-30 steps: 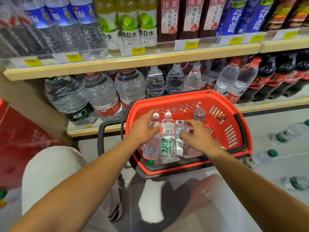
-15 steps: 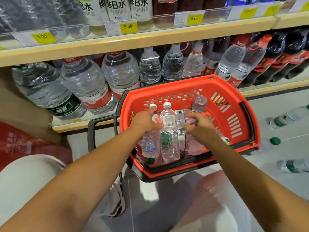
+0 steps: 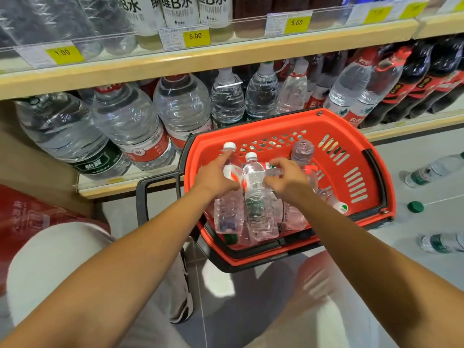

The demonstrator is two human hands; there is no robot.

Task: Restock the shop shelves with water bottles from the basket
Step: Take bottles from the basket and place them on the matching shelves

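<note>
Hands reach into the red basket point(image 3: 351, 136) on the floor below the shelf point(image 3: 175, 64). Her left hand point(image 3: 216, 177) curls its grip round a white-capped water bottle point(image 3: 229, 202); the right hand point(image 3: 286, 178) pinches another bottle point(image 3: 256, 194) just beside it, among several more in the basket.

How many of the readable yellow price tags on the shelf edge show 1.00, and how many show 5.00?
1.00 tag: 1
5.00 tags: 2
Total: 3 readable; the yellow tags further right are too blurred to read.
</note>
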